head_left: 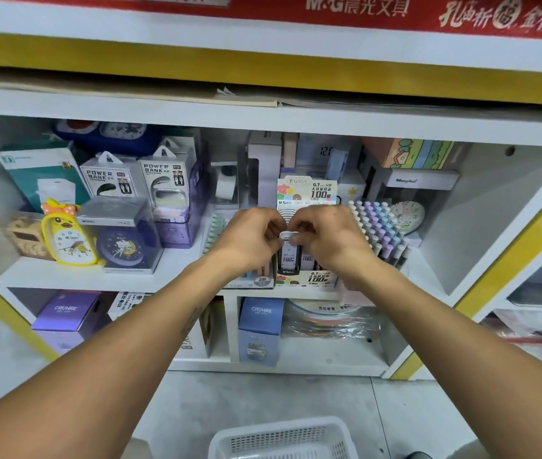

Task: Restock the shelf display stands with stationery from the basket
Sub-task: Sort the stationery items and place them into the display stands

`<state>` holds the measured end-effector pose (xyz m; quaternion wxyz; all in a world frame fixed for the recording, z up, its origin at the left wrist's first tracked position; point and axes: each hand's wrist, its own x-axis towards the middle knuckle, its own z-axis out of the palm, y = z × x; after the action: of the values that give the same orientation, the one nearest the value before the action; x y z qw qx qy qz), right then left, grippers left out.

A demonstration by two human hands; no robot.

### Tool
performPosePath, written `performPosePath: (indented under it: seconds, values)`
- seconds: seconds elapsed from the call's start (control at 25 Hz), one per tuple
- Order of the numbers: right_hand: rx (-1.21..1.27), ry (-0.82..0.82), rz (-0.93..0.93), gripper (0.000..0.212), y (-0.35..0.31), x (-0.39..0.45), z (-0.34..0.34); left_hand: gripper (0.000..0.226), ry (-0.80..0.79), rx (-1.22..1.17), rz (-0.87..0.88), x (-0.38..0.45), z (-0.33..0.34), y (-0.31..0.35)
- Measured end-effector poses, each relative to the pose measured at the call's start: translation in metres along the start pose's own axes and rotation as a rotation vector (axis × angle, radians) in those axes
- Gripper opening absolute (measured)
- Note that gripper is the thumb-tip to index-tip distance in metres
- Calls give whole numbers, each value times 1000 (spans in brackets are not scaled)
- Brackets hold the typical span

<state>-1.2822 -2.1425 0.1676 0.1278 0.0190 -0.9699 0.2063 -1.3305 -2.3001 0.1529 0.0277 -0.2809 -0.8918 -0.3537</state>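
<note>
Both my hands meet over a pencil-lead display stand in the middle of the white shelf. My right hand pinches the white cap of a small lead case standing upright in the stand. My left hand has curled fingers touching the same case from the left. A white mesh basket sits on the floor below me; its inside is mostly out of view.
A rack of pastel pens stands right of the stand, green pens to the left. Clocks, power bank boxes and other boxes fill the left. Boxes lie on the lower shelf.
</note>
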Motion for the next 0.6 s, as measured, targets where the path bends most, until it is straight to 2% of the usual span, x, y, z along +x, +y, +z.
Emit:
performPosePath:
  seconds: [0.08, 0.16, 0.28, 0.36, 0.48, 0.6]
  values:
    - [-21, 25, 17, 8, -2, 3, 1, 14, 13, 18, -10, 2, 1, -1]
    - [-175, 77, -53, 10, -4, 0, 7, 15, 28, 55, 3, 1, 1, -1]
    - [-360, 135, -246, 17, -4, -14, 16, 18, 42, 304, 130, -3, 2, -2]
    - [-389, 103, -275, 25, -1, -20, 14, 21, 30, 388, 147, -5, 1, -1]
    - [-310, 59, -223, 36, 5, -19, -2, 23, 51, 344, 113, -4, 0, 0]
    - [-166, 207, -69, 40, 18, -17, -29, 25, 114, 305, 114, -2, 3, 4]
